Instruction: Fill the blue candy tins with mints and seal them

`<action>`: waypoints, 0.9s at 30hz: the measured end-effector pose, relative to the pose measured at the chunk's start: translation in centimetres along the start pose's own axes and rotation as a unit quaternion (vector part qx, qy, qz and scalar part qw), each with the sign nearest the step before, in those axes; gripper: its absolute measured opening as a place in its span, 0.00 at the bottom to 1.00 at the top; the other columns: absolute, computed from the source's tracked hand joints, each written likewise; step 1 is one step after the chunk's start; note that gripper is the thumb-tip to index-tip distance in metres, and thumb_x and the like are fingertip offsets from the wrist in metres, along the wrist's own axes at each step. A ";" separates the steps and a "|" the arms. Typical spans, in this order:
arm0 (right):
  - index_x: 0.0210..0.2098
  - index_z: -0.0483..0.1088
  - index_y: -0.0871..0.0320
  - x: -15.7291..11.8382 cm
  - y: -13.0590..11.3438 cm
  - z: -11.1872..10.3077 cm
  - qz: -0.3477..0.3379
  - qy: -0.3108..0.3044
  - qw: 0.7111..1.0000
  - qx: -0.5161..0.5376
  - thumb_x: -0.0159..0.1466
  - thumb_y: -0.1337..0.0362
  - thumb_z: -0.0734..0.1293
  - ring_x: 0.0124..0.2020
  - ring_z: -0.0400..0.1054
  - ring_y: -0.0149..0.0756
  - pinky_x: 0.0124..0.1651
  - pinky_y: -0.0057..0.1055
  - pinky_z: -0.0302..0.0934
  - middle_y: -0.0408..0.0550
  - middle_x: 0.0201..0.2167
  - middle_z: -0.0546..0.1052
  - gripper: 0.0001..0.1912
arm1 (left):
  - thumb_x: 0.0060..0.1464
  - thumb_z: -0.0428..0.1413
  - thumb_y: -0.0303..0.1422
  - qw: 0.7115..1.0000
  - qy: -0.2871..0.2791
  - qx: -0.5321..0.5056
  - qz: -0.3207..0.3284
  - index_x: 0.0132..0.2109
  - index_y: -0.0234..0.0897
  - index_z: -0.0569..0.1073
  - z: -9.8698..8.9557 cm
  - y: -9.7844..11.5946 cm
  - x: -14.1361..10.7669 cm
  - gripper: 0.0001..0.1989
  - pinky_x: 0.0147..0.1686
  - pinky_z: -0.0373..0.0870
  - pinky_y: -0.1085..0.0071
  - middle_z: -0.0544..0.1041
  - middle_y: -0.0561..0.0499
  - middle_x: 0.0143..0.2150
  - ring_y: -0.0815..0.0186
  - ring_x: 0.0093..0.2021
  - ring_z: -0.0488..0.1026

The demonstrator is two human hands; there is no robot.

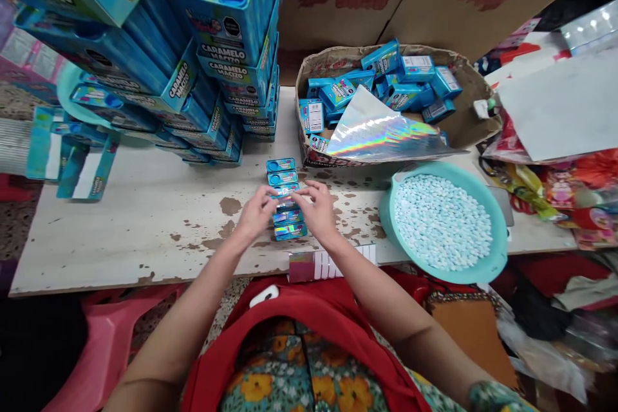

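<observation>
Curling left hand (255,214) and right hand (317,211) over blue packs (290,232); can't tell if I'm pinching anything. They're sitting in file near table's (145,196) front edge, presumably keeping each reachable.

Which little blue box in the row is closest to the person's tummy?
The end box, nearest the table's front edge; all the others line up behind it, farther away.

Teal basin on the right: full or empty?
Not empty: small pale pieces hide the bottom of the teal basin; how deep they lie, I cannot tell.
</observation>
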State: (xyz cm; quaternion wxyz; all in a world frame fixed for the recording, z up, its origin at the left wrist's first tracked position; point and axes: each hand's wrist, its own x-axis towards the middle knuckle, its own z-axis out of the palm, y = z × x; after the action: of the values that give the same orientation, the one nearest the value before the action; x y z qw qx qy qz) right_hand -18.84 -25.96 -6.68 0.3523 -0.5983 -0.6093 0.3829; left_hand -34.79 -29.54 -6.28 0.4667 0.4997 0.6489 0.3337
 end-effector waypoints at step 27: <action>0.45 0.69 0.55 -10.5 5.6 -7.5 -0.158 -0.099 0.973 -0.133 0.64 0.66 0.63 0.45 0.66 0.40 0.49 0.40 0.61 0.50 0.41 0.75 0.10 | 0.58 0.49 0.35 0.947 -0.206 0.222 0.106 0.51 0.39 0.71 4.1 -1.0 -7.8 0.15 0.50 0.64 0.67 0.75 0.46 0.51 0.60 0.50 0.71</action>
State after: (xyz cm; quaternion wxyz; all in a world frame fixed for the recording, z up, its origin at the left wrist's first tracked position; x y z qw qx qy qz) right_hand -9.21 -36.11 -7.88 0.2632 -0.4951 -0.7733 0.2959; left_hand -30.75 -37.45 -6.42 0.4295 0.7144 0.5394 0.1191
